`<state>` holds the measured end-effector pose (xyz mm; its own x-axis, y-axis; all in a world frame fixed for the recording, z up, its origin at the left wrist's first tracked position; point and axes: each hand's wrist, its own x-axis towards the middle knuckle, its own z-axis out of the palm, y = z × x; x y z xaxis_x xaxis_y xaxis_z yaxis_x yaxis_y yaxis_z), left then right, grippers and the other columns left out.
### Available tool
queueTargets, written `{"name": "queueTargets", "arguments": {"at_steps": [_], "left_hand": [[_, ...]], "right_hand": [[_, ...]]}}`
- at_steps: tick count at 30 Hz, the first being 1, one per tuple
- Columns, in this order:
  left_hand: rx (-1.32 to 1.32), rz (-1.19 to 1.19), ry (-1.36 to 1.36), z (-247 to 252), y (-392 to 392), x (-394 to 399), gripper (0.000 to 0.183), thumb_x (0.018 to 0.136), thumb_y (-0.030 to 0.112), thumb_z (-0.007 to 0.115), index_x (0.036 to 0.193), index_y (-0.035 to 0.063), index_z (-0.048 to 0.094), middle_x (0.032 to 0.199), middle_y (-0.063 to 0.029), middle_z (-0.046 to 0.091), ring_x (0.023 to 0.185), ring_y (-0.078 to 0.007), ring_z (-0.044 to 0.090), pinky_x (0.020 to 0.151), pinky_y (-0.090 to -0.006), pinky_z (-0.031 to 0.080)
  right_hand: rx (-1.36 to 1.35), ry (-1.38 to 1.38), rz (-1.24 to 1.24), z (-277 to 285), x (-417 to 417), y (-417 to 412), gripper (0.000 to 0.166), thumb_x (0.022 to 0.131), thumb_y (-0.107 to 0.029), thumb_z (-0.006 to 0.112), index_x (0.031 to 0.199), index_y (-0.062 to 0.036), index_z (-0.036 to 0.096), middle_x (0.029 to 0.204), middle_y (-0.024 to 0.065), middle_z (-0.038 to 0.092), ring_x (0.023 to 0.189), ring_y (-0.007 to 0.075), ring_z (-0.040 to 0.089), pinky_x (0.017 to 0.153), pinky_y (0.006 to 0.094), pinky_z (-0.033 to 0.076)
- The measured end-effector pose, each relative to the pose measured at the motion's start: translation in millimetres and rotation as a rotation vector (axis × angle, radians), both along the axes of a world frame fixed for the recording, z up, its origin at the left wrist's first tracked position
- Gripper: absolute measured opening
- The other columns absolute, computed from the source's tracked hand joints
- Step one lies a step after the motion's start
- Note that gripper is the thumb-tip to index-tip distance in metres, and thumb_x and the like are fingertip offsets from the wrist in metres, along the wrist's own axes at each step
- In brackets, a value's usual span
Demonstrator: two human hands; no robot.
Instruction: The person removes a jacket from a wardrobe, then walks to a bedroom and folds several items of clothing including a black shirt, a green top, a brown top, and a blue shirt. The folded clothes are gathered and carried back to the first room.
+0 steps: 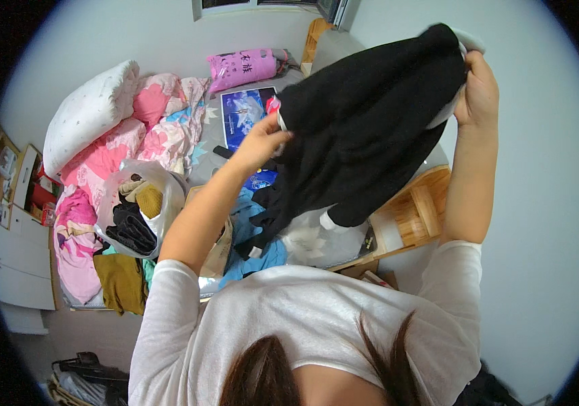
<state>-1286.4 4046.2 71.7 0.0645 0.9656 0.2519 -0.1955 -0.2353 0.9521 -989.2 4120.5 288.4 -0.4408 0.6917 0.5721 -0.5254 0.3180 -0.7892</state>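
A black long-sleeved garment [365, 116] with white trim hangs stretched between my two hands, above a bed. My left hand [264, 139] pinches one edge of it, beside a small pink-and-red patch. Raised higher at the right, my right hand [477, 94] grips the opposite end, where white fabric shows. One sleeve with a white cuff [327, 221] dangles over the bed's near right part. Below my left hand, light blue cloth [259, 259] lies partly covered by the garment. Folds hide some of the garment's shape.
Left of my left arm, a white plastic bag [170, 190] holds folded clothes. Pink floral bedding [112, 142] and a rolled white quilt [91, 114] lie behind it. A pink package [244, 68] and a blue printed sheet [241, 111] rest farther back. A wooden bed frame [424, 203] edges the right.
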Motion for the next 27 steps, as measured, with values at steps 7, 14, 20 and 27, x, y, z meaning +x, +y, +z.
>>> {"name": "queueTargets", "arguments": {"at_steps": [7, 14, 20, 27], "left_hand": [[0.080, -0.212, 0.112, 67, -30, -25, 0.028, 0.075, 0.003, 0.058, 0.103, 0.0036, 0.054, 0.094, 0.0001, 0.058, 0.085, -0.0080, 0.052, 0.078, -0.0221, 0.039], [0.013, -0.459, -0.252, 97, -37, 1, 0.027, 0.074, 0.004, 0.055, 0.101, 0.0006, 0.053, 0.095, -0.0057, 0.059, 0.087, -0.0137, 0.056, 0.080, -0.0272, 0.044], [0.065, -0.341, 0.112, 107, -29, 26, 0.019, 0.075, 0.000, 0.054, 0.094, 0.0006, 0.056, 0.088, -0.0023, 0.059, 0.081, -0.0087, 0.054, 0.075, -0.0226, 0.042], [0.192, -0.188, 0.590, 98, -18, -13, 0.018, 0.069, -0.003, 0.058, 0.086, -0.0001, 0.057, 0.076, 0.0009, 0.055, 0.073, -0.0056, 0.048, 0.068, -0.0203, 0.039]], "right_hand": [[-0.251, -0.003, -0.408, -46, 68, 14, 0.016, 0.074, -0.008, 0.038, 0.075, 0.0000, 0.053, 0.078, 0.0090, 0.056, 0.073, 0.0204, 0.055, 0.070, 0.0338, 0.046], [0.291, -0.649, -0.424, -75, 13, -34, 0.036, 0.073, -0.016, 0.057, 0.105, -0.0020, 0.052, 0.102, 0.0089, 0.056, 0.100, 0.0167, 0.050, 0.087, 0.0294, 0.037], [0.258, -0.716, -0.175, -121, -70, -85, 0.050, 0.066, -0.008, 0.062, 0.113, 0.0002, 0.048, 0.102, 0.0083, 0.055, 0.096, 0.0160, 0.049, 0.088, 0.0280, 0.036], [-0.347, -0.269, 0.035, -106, -50, -61, 0.032, 0.064, 0.002, 0.043, 0.093, 0.0071, 0.056, 0.083, 0.0107, 0.060, 0.075, 0.0172, 0.057, 0.072, 0.0274, 0.046]]}}
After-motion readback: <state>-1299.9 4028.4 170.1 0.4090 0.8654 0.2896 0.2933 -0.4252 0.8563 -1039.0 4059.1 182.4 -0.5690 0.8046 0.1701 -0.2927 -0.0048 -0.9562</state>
